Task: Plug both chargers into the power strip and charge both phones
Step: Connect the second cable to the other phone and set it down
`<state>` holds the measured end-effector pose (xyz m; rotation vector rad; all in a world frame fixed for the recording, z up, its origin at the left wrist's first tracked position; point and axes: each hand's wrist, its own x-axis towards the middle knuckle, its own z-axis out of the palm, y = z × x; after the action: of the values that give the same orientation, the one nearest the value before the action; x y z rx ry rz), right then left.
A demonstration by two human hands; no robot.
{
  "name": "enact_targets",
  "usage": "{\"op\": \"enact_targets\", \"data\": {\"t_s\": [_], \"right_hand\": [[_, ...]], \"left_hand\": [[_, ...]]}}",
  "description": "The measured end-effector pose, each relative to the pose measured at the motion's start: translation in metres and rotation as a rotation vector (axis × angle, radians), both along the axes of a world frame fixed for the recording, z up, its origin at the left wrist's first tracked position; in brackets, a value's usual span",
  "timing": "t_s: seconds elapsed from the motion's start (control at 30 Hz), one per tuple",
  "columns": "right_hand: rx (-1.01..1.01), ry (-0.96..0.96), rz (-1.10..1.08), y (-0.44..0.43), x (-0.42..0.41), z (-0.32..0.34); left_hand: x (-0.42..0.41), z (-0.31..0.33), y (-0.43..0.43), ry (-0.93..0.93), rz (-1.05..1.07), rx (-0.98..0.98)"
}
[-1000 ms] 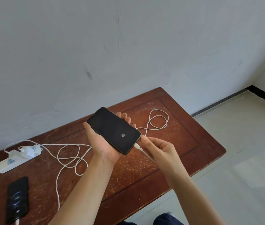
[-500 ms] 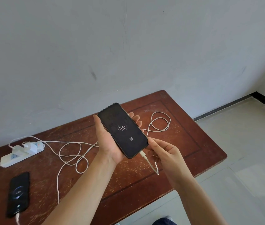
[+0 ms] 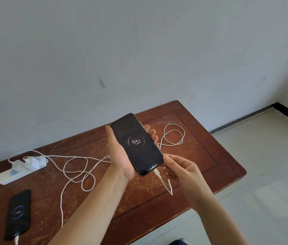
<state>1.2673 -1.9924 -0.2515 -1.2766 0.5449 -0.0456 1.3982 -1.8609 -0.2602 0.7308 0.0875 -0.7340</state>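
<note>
While left hand (image 3: 122, 156) grips phone (image 3: 137, 144), right hand (image 3: 180, 168) seemingly pinches cable (image 3: 164, 184).

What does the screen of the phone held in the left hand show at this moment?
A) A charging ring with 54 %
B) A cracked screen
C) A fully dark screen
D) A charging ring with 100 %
A: the phone in the left hand shows a ring with 54 % in it, and a white cable plug sits in its bottom port.

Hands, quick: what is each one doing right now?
Left hand: closed around the phone showing 54%, holding it above the table.
Right hand: thumb touching the phone's lower corner, fingers loosely curled by the plugged-in white cable, not clearly gripping.
</note>
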Motion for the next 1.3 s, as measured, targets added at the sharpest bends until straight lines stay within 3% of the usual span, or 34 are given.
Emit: {"op": "enact_targets", "data": {"t_s": [1.03, 1.1, 1.2, 1.3], "right_hand": [[-0.029, -0.012, -0.010, 0.001, 0.001, -0.018], [-0.078, 0.055, -0.092, 0.002, 0.006, -0.036], [-0.173, 0.390, -0.173, 0.001, 0.010, -0.074], [0.116, 0.639, -0.115, 0.001, 0.002, -0.110]], "left_hand": [[0.004, 0.000, 0.002, -0.009, -0.005, 0.064], [0.003, -0.002, 0.002, -0.007, 0.012, 0.068], [0.003, -0.006, 0.002, -0.003, 0.022, 0.069], [0.005, -0.011, 0.005, 0.025, 0.001, 0.052]]}}
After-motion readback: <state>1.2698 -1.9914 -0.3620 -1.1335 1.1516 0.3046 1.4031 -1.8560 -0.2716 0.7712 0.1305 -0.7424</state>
